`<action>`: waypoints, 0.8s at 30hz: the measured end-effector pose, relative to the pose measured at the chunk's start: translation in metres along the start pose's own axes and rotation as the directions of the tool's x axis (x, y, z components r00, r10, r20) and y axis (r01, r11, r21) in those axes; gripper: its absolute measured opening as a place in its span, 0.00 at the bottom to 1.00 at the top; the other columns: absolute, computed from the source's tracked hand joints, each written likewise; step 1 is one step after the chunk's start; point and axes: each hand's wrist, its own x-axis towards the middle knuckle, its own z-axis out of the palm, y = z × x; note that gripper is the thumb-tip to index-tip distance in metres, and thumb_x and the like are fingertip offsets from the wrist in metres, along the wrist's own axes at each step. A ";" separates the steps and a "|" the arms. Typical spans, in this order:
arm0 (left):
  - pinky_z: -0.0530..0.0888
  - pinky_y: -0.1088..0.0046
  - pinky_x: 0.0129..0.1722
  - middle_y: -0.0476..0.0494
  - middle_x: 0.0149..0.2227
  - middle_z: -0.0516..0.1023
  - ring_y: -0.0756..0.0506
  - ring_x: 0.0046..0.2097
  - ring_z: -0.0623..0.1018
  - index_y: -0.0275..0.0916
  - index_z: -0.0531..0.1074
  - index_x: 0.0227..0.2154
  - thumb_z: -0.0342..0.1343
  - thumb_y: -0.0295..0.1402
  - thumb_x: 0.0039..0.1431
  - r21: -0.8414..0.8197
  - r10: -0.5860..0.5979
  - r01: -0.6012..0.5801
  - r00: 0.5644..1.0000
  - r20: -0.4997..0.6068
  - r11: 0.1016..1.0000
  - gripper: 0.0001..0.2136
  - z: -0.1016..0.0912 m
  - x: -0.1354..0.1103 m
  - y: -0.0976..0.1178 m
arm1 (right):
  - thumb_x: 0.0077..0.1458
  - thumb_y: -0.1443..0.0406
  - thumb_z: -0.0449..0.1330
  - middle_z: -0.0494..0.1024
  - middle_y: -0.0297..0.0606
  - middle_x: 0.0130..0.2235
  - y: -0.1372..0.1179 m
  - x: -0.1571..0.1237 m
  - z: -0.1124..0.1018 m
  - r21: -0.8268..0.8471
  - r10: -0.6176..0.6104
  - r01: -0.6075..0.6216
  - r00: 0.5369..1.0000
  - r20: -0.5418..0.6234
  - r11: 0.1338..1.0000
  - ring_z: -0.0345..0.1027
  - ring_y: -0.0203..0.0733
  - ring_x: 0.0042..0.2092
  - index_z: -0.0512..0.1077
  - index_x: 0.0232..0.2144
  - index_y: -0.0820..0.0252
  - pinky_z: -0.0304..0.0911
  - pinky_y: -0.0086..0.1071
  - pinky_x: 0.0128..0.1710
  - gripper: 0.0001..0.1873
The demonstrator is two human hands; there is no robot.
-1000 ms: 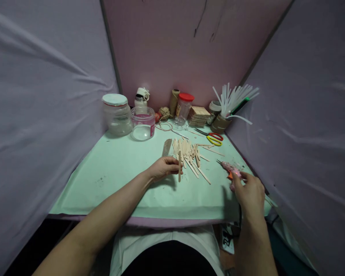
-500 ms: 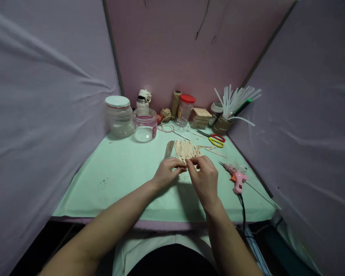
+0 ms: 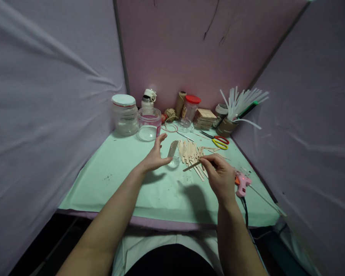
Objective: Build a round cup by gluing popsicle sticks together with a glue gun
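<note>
Wooden stick (image 3: 191,166): pinched near one end, slanting down to your left, nearer you than the loose sticks (image 3: 188,150); looks raised off the table (image 3: 103,172), contact hard to tell.
Right hand (image 3: 220,180): thumb and fingers narrowed on that stick; you hold just the one, as far as visible.
Left hand (image 3: 154,157): wide, thumb and fingers spread; thumb tip at the clear round piece (image 3: 174,163), touch unclear.
Clear round piece: on the table, left of the loose sticks; brownish strip (image 3: 173,148) at its far edge, attached or not, can't tell.
Glue gun (image 3: 243,184): lying right of your right hand, red light showing, nozzle hidden.
Scissors (image 3: 220,142): beyond the glue gun, untouched.
Stick step: judged as you positioning one stick, not yet set down.
Hands' next move: probably calls for your left steadying the clear round piece, your right controlling the stick's free end; clumsy contact could shift the strip.
</note>
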 end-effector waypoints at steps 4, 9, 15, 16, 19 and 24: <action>0.55 0.48 0.64 0.33 0.70 0.46 0.35 0.70 0.50 0.47 0.43 0.67 0.59 0.34 0.50 -0.177 -0.121 0.175 0.952 0.282 0.968 0.43 -0.015 0.021 -0.011 | 0.56 0.63 0.62 0.75 0.33 0.28 0.004 0.004 0.006 0.058 -0.008 0.006 1.000 0.027 0.998 0.65 0.37 0.30 0.75 0.27 0.57 0.60 0.31 0.32 0.07; 0.55 0.51 0.65 0.45 0.71 0.47 0.39 0.70 0.50 0.52 0.58 0.62 0.53 0.27 0.52 -0.049 0.004 0.020 0.889 0.459 0.999 0.33 -0.033 0.046 0.000 | 0.55 0.63 0.63 0.76 0.34 0.30 0.012 0.010 0.005 0.109 0.014 -0.019 0.999 0.048 0.994 0.67 0.38 0.32 0.76 0.27 0.57 0.61 0.32 0.33 0.06; 0.59 0.59 0.63 0.37 0.67 0.58 0.38 0.67 0.59 0.39 0.76 0.39 0.53 0.29 0.57 0.208 0.003 -0.139 0.837 0.546 0.968 0.09 -0.039 0.059 0.011 | 0.54 0.63 0.63 0.76 0.33 0.29 0.013 0.017 0.013 0.174 0.010 -0.025 0.996 0.086 0.984 0.67 0.38 0.32 0.76 0.27 0.56 0.61 0.32 0.34 0.05; 0.60 0.59 0.63 0.37 0.67 0.57 0.38 0.67 0.59 0.38 0.76 0.37 0.54 0.30 0.58 0.206 0.017 -0.149 0.845 0.534 0.967 0.07 -0.038 0.059 0.010 | 0.54 0.64 0.63 0.76 0.33 0.29 0.012 0.019 0.015 0.182 -0.004 -0.013 0.995 0.096 0.983 0.67 0.38 0.32 0.76 0.27 0.56 0.61 0.32 0.34 0.05; 0.60 0.60 0.62 0.38 0.66 0.58 0.39 0.66 0.61 0.38 0.75 0.34 0.54 0.33 0.60 0.164 0.042 -0.136 0.877 0.479 0.977 0.06 -0.034 0.057 0.009 | 0.54 0.64 0.63 0.75 0.33 0.29 0.012 0.026 0.019 0.195 -0.050 0.024 0.990 0.131 0.981 0.67 0.38 0.33 0.75 0.26 0.56 0.61 0.32 0.35 0.06; 0.68 0.63 0.53 0.37 0.55 0.70 0.42 0.54 0.71 0.37 0.73 0.36 0.51 0.40 0.62 0.020 -0.084 0.083 0.891 0.446 0.996 0.12 -0.029 0.046 0.011 | 0.55 0.62 0.61 0.75 0.33 0.29 0.017 0.042 0.025 0.231 -0.002 -0.034 0.988 0.155 0.972 0.66 0.37 0.32 0.75 0.27 0.56 0.60 0.32 0.35 0.06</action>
